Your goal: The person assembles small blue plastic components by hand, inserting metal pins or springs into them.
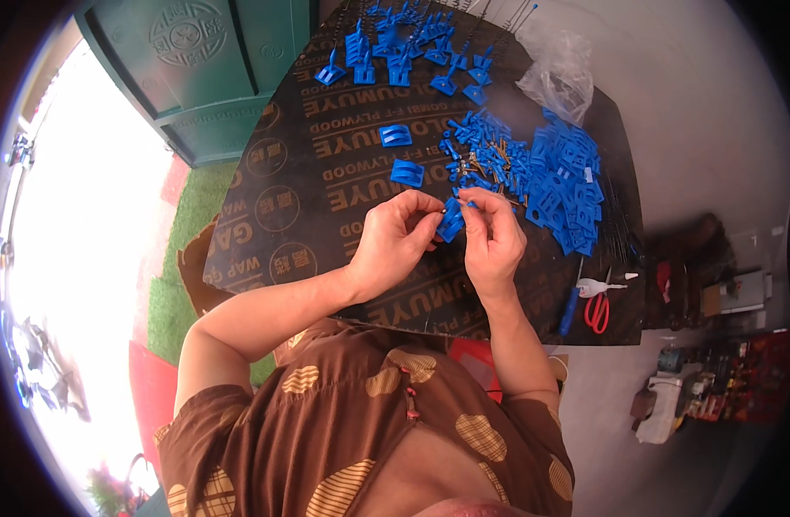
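Brown patterned fabric (369, 431) fills the lower middle of the frame, with both forearms rising from it toward the centre. Just above, the left hand (393, 241) and right hand (491, 237) meet over the black plywood bench (283, 198) — fingertips of both pinched on one small blue plastic piece (451, 226), held a little above the board at the centre of the picture. At lower right of the bench lie red-handled scissors (596, 310) beside a blue-handled tool (571, 310). Further up, two curved blue clips (402, 155) sit apart from a dense heap of blue parts (550, 177) on the right. Beyond that, a crumpled clear bag (560, 73) and — at the top edge — rows of upright blue pieces (395, 52).
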A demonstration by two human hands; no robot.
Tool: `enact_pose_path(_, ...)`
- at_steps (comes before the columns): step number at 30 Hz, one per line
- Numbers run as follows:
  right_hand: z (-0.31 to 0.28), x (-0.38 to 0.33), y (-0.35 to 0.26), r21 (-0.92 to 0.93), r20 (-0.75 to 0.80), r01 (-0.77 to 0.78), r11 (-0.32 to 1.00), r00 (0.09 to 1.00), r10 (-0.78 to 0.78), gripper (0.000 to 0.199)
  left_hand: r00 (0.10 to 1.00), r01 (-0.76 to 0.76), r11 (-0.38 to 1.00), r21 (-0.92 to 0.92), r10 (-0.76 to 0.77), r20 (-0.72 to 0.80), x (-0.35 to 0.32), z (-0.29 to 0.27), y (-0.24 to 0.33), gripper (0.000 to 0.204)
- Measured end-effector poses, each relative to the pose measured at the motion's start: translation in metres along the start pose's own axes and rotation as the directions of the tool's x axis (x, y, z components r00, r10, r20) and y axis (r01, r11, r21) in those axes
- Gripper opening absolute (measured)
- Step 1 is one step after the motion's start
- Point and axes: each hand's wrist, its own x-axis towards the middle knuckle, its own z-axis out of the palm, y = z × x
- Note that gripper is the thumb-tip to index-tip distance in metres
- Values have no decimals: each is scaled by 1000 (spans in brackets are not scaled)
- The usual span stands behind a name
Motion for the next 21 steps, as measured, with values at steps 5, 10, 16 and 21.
enact_pose_path(5,-1,1,-1,-10,-6,-17,1000,1000,17,12,999,-40,995,93,38,23,-2,2,-2,22)
enact_pose_path(10,-1,0,-2,-11,-11,-37,999,999,37,12,998,-52,985,167,46,36,-3,4,3,29)
enact_pose_path(16,-2,0,-3,-16,-9,-30,999,1000,30,12,974,-225,931,286,220,51,-2,5,-4,35)
enact_pose_path(21,-2,0,-5,-22,-2,-38,999,999,38,12,976,-215,908,358,208,58,-3,5,-2,38)
